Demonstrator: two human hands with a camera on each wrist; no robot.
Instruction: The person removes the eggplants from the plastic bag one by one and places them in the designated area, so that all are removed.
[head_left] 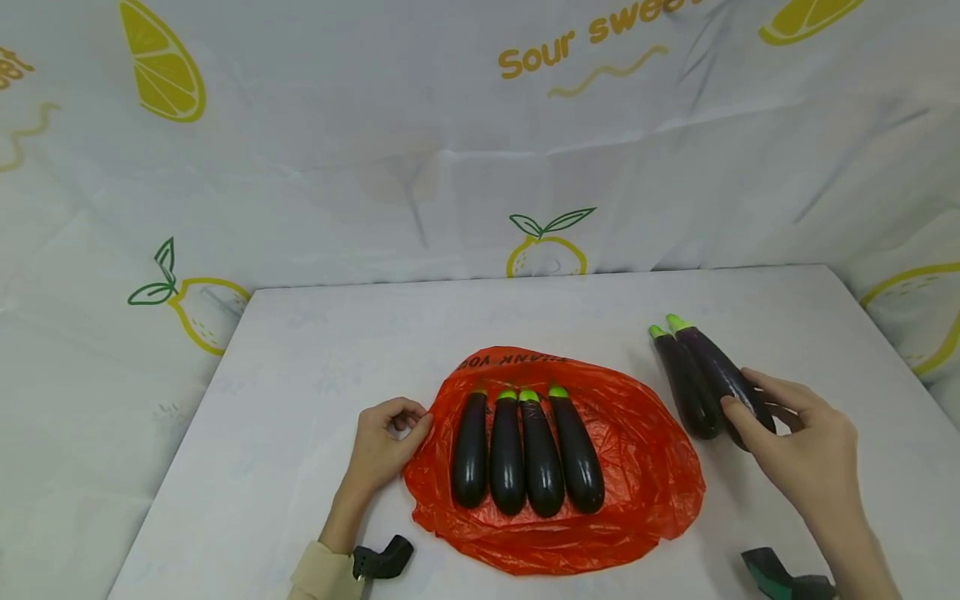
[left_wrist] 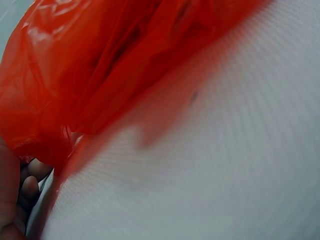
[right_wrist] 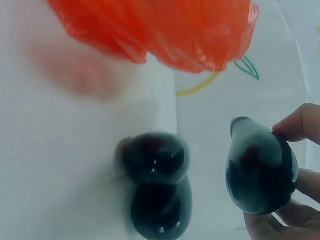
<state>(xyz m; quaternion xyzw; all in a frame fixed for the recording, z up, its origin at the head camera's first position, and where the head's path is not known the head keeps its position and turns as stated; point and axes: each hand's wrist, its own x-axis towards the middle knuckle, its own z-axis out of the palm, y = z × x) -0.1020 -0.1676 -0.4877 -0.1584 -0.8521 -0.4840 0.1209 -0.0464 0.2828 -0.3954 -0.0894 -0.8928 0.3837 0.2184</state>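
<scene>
Several glossy dark purple eggplants (head_left: 507, 458) with green stem ends lie side by side on a red plastic bag (head_left: 637, 500). At the bag's left edge, my left hand (head_left: 388, 439) pinches the thin plastic between thumb and fingers. My right hand (head_left: 806, 442) grips an eggplant (head_left: 708, 354) by its thick lower end, stem pointing away. In the right wrist view, this held eggplant (right_wrist: 262, 172) is apart from two others, an upper eggplant (right_wrist: 157, 157) and a lower eggplant (right_wrist: 162, 215). Only one of those two, the left eggplant (head_left: 686, 392), shows plainly in the head view.
A white table (head_left: 315, 350) bears everything, its far edge meeting a white sheet (head_left: 337, 192) printed with lemons and lettering. Black camera mounts sit at the left wrist (head_left: 384, 557) and right wrist (head_left: 787, 575). The bag's rim is crumpled and raised.
</scene>
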